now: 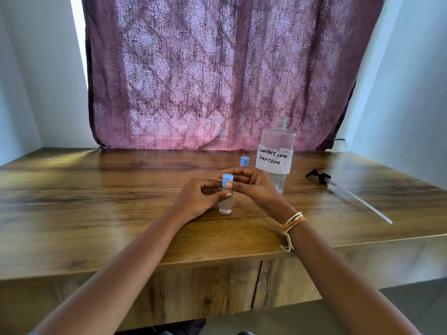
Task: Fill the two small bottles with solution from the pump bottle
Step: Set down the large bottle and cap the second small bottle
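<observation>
Head view, left hand grips small bottle, right hand pinches blue cap

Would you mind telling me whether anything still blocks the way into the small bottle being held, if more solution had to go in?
Yes: its blue cap sits on the near small bottle, closing the mouth. The right hand pinches that cap while the left hand holds the body. The big labelled bottle stands open, its pump lying on the table.
</observation>
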The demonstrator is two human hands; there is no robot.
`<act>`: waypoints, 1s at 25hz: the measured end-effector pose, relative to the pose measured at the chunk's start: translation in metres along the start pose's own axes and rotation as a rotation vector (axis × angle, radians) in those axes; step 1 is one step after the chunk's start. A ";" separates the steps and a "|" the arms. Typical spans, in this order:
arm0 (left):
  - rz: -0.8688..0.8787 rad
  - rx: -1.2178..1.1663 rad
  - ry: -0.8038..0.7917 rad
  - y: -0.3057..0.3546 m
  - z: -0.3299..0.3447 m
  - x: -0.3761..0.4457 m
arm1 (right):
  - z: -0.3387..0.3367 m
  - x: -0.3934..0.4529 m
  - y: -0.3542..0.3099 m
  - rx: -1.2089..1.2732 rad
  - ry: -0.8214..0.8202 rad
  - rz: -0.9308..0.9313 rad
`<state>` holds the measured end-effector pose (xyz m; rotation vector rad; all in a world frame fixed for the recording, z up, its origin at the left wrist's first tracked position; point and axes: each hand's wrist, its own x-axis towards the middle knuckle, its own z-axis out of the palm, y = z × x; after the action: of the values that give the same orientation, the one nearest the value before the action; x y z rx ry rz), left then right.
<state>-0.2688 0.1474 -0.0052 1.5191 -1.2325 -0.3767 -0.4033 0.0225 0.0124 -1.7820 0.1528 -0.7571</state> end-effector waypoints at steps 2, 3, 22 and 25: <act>-0.022 0.018 0.004 -0.002 0.000 0.000 | -0.002 -0.001 0.000 0.007 -0.008 0.004; -0.033 0.037 0.006 -0.003 0.000 0.000 | -0.003 -0.003 0.000 0.015 -0.011 0.012; -0.127 0.223 0.099 -0.002 0.009 0.009 | -0.022 -0.026 0.022 -0.451 0.069 0.092; -0.147 0.197 0.113 0.000 0.012 0.012 | -0.020 -0.025 0.023 -0.477 0.093 0.081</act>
<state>-0.2726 0.1310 -0.0052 1.7819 -1.0977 -0.2675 -0.4284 0.0094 -0.0158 -2.1727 0.4994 -0.7893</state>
